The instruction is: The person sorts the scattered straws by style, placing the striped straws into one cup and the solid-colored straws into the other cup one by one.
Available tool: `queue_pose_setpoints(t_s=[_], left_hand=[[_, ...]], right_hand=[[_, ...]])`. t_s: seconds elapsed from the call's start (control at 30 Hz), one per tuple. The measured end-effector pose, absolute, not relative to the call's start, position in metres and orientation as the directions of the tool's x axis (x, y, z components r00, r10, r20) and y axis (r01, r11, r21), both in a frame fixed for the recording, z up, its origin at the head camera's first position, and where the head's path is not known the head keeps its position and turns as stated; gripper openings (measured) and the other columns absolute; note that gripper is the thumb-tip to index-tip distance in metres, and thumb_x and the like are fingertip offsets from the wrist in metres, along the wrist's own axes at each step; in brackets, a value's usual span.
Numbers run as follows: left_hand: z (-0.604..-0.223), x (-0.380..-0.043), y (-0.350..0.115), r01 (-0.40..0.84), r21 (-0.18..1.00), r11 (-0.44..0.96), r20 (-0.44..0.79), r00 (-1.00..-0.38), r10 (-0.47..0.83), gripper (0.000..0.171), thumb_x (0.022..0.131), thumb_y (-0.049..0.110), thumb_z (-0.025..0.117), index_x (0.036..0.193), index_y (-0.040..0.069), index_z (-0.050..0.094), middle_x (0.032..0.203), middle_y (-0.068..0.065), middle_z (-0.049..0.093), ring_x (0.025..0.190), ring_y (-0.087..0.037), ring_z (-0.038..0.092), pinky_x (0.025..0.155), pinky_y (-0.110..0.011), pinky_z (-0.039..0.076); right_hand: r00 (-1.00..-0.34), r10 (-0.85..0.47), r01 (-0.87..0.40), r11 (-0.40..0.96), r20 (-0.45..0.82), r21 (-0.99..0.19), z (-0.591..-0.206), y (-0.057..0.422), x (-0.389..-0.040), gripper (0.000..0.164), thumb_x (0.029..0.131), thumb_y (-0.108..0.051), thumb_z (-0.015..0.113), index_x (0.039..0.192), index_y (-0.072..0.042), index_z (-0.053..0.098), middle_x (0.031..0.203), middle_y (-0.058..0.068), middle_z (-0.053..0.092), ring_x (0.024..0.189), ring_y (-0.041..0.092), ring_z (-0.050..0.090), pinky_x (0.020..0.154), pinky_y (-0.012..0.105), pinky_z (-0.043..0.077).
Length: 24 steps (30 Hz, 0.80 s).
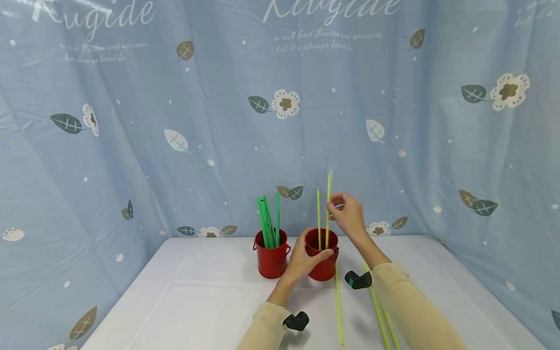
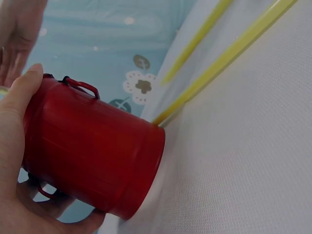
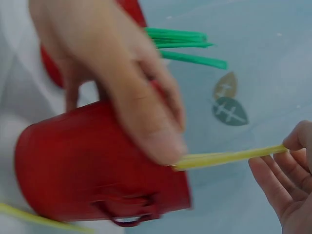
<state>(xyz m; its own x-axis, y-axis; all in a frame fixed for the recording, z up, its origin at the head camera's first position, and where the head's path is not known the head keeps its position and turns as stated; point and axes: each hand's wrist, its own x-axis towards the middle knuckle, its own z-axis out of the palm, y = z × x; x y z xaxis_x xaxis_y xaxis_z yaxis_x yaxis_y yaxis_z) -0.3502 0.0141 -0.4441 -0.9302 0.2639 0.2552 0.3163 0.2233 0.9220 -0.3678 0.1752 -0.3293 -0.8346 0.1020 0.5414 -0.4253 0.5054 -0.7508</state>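
Note:
My left hand (image 1: 303,257) grips a small red bucket (image 1: 323,271) by its rim and side, thumb in front and fingers behind. In the right wrist view the bucket's side handle (image 3: 124,214) hangs down. Above the bucket, my right hand (image 1: 350,216) pinches a thin yellow stick (image 1: 329,187) between thumb and fingers. Upright, that stick has its lower end inside the bucket. Beside it a second yellow stick (image 1: 318,209) stands in the same bucket. The left wrist view shows the red bucket (image 2: 92,146) close up.
To the left stands another red bucket (image 1: 271,265) with several green sticks (image 1: 268,221). Yellow sticks (image 1: 339,306) lie on the white table (image 1: 197,301) near the right forearm. A blue patterned curtain (image 1: 218,121) hangs behind the table.

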Motion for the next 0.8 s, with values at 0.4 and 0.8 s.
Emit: queue_pose_setpoints(t_s=[0.4,0.8], left_hand=[[-0.444,-0.351,0.013,0.332,0.919,0.211,0.269,-0.922,0.28,0.089,0.082,0.051,0.074,0.152,0.023,0.027,0.143,-0.001,0.046,0.127,-0.018,0.048,0.101,-0.043,0.049],[-0.443,-0.349,0.012,0.322,0.922,0.216,0.257,-0.925,0.28,0.091,0.082,0.051,0.073,0.153,0.02,0.026,0.144,-0.001,0.045,0.129,-0.018,0.047,0.102,-0.044,0.048]], right_hand=[[-0.877,0.078,-0.361,0.543,0.474,-0.758,-0.362,0.171,-0.37,0.022,0.095,-0.015,0.063,0.113,-0.002,0.062,0.098,0.018,0.068,0.083,0.032,0.072,0.061,0.03,0.06],[-0.886,0.08,-0.34,0.557,0.456,-0.758,-0.365,0.168,-0.368,0.022,0.094,-0.015,0.064,0.112,-0.003,0.063,0.098,0.018,0.069,0.081,0.031,0.072,0.06,0.027,0.06]])
